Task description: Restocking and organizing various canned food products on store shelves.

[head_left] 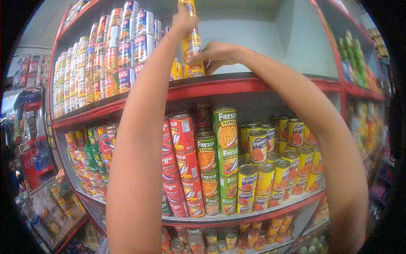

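Observation:
A stack of yellow food cans stands on the upper shelf. My left hand reaches up and is closed round a can near the top of that stack. Lower down, my right hand curves about the stack's right side, its thumb in front of a yellow can and its fingers partly hidden behind. The bottom yellow can rests close to the shelf's front edge. Further yellow cans show beside it, partly covered by my left forearm.
Tall stacks of tuna cans fill the upper shelf's left. A red-faced shelf edge runs beneath my hands. On the shelf below stand red sardine cans, green cans and yellow-and-blue meat cans. Hanging packets are at far left.

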The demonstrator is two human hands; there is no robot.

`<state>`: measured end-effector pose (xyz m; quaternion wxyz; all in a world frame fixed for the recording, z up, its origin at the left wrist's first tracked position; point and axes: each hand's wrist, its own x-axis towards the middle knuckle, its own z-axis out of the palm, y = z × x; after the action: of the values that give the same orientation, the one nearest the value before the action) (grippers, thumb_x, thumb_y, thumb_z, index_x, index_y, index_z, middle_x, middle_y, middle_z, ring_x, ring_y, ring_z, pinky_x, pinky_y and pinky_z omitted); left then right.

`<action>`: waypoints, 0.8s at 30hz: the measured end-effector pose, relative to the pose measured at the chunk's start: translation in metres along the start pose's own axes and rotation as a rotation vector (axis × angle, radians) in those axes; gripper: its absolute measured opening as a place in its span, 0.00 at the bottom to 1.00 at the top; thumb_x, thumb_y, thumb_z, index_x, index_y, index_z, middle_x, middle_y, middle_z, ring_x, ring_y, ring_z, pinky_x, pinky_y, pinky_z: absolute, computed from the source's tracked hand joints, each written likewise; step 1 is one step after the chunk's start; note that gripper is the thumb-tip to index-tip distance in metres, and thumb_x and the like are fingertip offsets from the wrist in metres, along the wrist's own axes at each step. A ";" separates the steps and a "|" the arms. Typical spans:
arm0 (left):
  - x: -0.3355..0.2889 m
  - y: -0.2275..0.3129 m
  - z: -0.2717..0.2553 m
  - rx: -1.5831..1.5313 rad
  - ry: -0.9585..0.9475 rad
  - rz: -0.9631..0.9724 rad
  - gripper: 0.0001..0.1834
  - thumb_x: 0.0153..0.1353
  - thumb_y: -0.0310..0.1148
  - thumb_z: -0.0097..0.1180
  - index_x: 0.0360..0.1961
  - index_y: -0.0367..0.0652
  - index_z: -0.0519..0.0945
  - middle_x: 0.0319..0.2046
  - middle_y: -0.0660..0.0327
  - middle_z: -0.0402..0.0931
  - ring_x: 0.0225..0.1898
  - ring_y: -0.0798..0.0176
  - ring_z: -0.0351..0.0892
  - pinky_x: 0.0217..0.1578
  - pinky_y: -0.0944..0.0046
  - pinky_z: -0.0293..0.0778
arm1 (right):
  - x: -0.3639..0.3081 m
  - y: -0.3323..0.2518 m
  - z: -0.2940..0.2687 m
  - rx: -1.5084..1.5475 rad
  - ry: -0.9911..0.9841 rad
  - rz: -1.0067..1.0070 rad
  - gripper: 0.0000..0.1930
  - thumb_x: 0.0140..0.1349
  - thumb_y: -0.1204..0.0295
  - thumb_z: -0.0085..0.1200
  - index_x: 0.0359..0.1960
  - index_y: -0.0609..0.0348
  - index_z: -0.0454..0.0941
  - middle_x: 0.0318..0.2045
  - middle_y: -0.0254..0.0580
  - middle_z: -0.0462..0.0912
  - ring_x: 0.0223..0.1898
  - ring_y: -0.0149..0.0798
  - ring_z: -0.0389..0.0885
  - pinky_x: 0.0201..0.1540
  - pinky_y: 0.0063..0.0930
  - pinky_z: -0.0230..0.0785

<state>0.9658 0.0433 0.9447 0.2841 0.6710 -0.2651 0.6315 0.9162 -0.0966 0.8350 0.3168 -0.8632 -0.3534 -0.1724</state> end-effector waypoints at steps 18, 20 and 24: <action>-0.043 0.043 -0.067 -0.066 0.090 0.119 0.40 0.46 0.44 0.60 0.61 0.40 0.63 0.49 0.37 0.72 0.53 0.41 0.72 0.54 0.54 0.68 | -0.042 -0.005 -0.020 -0.052 0.176 0.100 0.42 0.50 0.46 0.62 0.47 0.82 0.69 0.40 0.67 0.76 0.37 0.49 0.81 0.41 0.33 0.78; -0.055 0.034 -0.087 -0.068 0.222 0.335 0.32 0.49 0.42 0.59 0.55 0.37 0.70 0.48 0.42 0.75 0.51 0.46 0.75 0.51 0.58 0.69 | -0.048 -0.009 -0.016 -0.244 0.369 0.045 0.31 0.54 0.50 0.59 0.42 0.72 0.75 0.36 0.55 0.79 0.32 0.43 0.81 0.36 0.31 0.78; -0.119 0.062 -0.114 -0.225 0.184 0.361 0.21 0.55 0.36 0.55 0.47 0.32 0.75 0.43 0.43 0.77 0.46 0.49 0.78 0.47 0.58 0.72 | -0.081 -0.016 0.014 -0.240 0.584 -0.381 0.20 0.62 0.59 0.51 0.48 0.62 0.76 0.38 0.40 0.79 0.35 0.31 0.77 0.39 0.26 0.71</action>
<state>0.8350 0.0817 0.8333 0.2625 0.5163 -0.4227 0.6970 0.8498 -0.1184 0.7892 0.2628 -0.7272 -0.3798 -0.5078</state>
